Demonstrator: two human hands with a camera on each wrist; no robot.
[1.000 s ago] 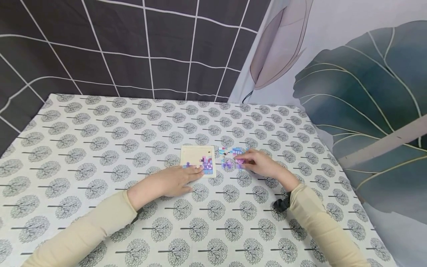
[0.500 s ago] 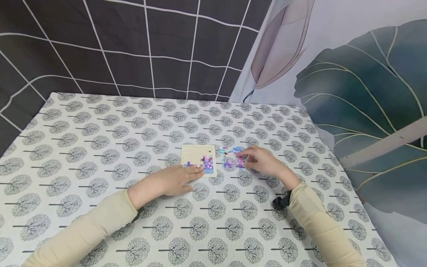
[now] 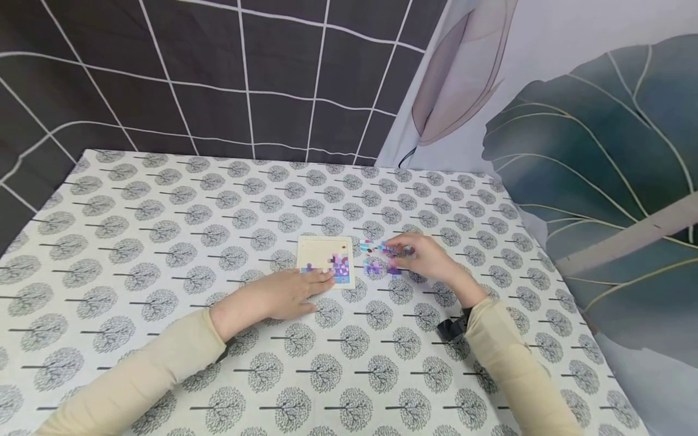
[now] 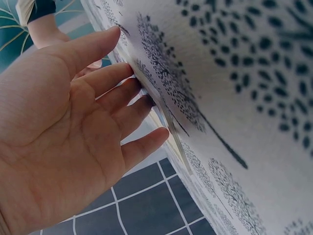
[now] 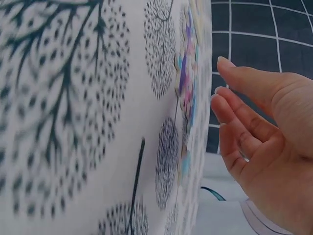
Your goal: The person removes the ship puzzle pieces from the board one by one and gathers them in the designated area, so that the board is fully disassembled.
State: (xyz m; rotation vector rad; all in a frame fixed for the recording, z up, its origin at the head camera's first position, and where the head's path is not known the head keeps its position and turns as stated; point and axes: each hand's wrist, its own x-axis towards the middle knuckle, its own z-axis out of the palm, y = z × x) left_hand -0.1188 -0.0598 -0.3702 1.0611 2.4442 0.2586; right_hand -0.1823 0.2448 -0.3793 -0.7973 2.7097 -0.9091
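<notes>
A square cream puzzle tray (image 3: 316, 249) lies mid-table. Joined purple, pink and blue jigsaw pieces (image 3: 342, 266) fill its near part and right side. Across the tray's near edge rests my left hand (image 3: 285, 294), fingers extended over the pieces. Its palm faces the left wrist camera, where the fingertips (image 4: 146, 103) touch the tray's thin edge. Right of the tray, loose jigsaw pieces (image 3: 374, 267) lie on the cloth. My right hand (image 3: 427, 259) hovers over them, thumb and fingers apart. In the right wrist view nothing shows between its fingertips, and the loose pieces (image 5: 187, 83) lie beyond.
A white cloth (image 3: 338, 345) with grey tree prints covers the table. Behind the far edge hangs a dark curtain (image 3: 207, 79) with white grid lines. A leaf-printed curtain (image 3: 589, 151) hangs at the right. A black band (image 3: 454, 327) sits at the right wrist.
My right hand has lifted slightly and shifted over the loose pieces, its thumb and fingers spreading apart. The left hand stays on the tray.
</notes>
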